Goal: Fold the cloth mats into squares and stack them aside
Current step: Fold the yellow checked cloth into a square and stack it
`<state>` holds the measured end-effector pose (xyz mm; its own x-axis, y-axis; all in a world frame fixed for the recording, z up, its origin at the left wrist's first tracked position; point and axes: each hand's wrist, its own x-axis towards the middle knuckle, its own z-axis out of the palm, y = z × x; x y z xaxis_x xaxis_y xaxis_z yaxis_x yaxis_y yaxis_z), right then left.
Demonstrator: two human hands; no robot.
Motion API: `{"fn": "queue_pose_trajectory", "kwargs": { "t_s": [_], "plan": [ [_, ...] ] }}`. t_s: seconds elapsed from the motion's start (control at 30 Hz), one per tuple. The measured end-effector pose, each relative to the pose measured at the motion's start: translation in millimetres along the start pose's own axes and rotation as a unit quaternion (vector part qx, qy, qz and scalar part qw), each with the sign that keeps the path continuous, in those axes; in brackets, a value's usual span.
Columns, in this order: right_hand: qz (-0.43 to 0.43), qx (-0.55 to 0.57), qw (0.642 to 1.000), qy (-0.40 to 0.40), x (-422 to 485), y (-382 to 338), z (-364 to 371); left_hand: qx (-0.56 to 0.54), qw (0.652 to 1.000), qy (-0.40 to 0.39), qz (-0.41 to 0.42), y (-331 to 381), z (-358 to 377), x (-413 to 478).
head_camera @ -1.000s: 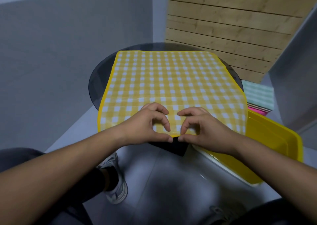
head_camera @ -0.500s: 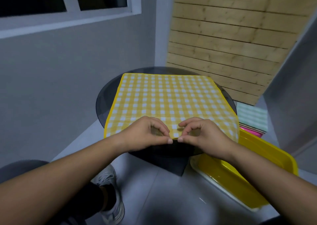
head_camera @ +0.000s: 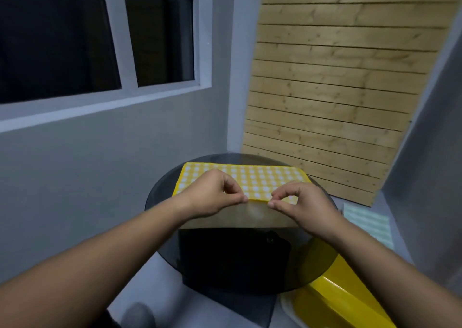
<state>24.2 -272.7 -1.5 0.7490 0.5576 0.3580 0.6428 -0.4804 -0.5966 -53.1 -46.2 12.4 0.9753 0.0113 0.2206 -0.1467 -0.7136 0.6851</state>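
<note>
A yellow and white checked cloth mat [head_camera: 252, 177] lies on the round dark glass table [head_camera: 162, 202]. Its near edge is lifted off the glass and raised toward the far side, so the plain underside [head_camera: 255, 215] faces me. My left hand [head_camera: 212, 194] pinches that raised edge between thumb and fingers. My right hand [head_camera: 300, 202] pinches the same edge a little to the right. The two hands are close together near the middle of the edge.
A yellow plastic tray [head_camera: 335, 300] sits low at the right, partly under the table rim. A pale green checked mat [head_camera: 367, 222] lies on a stack to the right. A slatted wooden panel [head_camera: 337, 90] leans behind the table. A grey wall with a window [head_camera: 75, 40] runs along the left.
Both hands have lifted the near edge of the mat and carried it away from me, toward the far edge. The view has tilted up, showing the window.
</note>
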Motion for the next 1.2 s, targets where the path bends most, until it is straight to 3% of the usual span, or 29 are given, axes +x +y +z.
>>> {"fn": "queue_pose_trajectory", "kwargs": {
  "t_s": [0.23, 0.37, 0.43, 0.6, 0.7, 0.8, 0.9, 1.0, 1.1, 1.2],
  "plan": [
    [0.009, -0.130, 0.988, 0.083, 50, 39, -13, 0.083, 0.996, 0.021, -0.026, -21, -17, 81],
    [0.011, -0.232, 0.969, 0.090, 85, 75, -7, 0.267, 0.964, 0.005, -0.012, -38, -8, 117],
    [0.005, -0.301, 0.951, 0.075, 102, 91, -4, 0.309, 0.951, -0.007, -0.006, -50, 0, 132],
    [-0.018, -0.421, 0.907, 0.002, 133, 131, 9, 0.271, 0.961, -0.008, -0.052, -88, 34, 154],
    [-0.084, -0.475, 0.876, 0.027, 140, 161, 22, 0.206, 0.972, 0.008, -0.111, -116, 56, 157],
    [-0.133, -0.461, 0.874, 0.070, 136, 176, 39, 0.173, 0.977, 0.002, -0.124, -143, 69, 157],
    [-0.122, -0.452, 0.882, 0.055, 134, 175, 50, 0.167, 0.979, 0.019, -0.113, -153, 78, 157],
    [-0.061, -0.403, 0.913, 0.035, 132, 173, 61, 0.178, 0.978, 0.046, -0.101, -155, 84, 156],
    [0.048, -0.265, 0.963, 0.006, 129, 174, 72, 0.166, 0.978, 0.065, -0.104, -158, 88, 156],
    [0.089, -0.195, 0.977, -0.009, 125, 180, 79, 0.155, 0.979, 0.089, -0.099, -161, 91, 156]
  ]
}}
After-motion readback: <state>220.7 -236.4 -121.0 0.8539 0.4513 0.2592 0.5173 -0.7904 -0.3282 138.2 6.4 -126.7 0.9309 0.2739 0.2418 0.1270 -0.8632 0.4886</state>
